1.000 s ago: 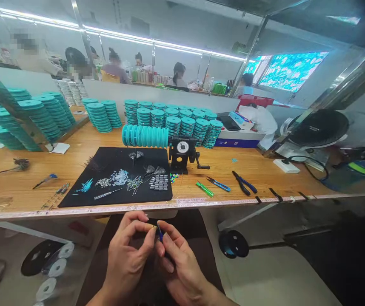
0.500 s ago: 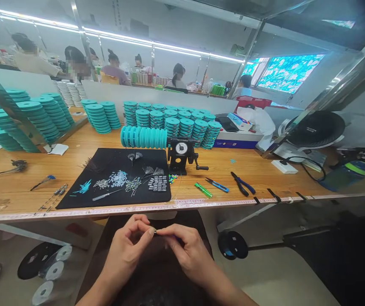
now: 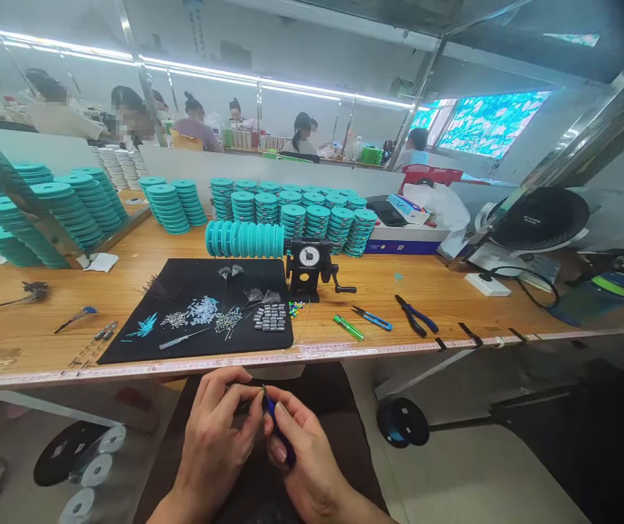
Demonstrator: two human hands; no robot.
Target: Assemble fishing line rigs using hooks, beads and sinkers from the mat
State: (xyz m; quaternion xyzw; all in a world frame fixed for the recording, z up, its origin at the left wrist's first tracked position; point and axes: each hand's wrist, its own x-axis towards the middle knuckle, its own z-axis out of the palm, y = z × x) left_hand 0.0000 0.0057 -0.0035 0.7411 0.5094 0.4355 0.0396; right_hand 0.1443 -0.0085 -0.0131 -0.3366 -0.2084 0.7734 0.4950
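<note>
My right hand (image 3: 304,440) is closed around a small dark blue tool (image 3: 281,429), its tip pointing up and away from me. Beside it, my left hand (image 3: 218,426) pinches something tiny at that tip, too small to make out. Both hands are over my lap, below the table's front edge. On the table beyond them lies a black mat (image 3: 142,331) with turquoise sticks (image 3: 147,324), pale blue pieces (image 3: 203,311), small metal parts (image 3: 228,321) and grey cylinders (image 3: 270,316).
Behind the mat stands a hand-cranked winder (image 3: 308,266) carrying turquoise spools (image 3: 245,239). Stacked spools (image 3: 293,218) line the back. Pliers (image 3: 414,317), blue snips (image 3: 372,318) and a green lighter (image 3: 348,327) lie at the right. People sit beyond the partition.
My right hand has turned, bringing the blue tool into clear view with its tip up at my left fingertips. Both hands are closer together. The view has shifted slightly.
</note>
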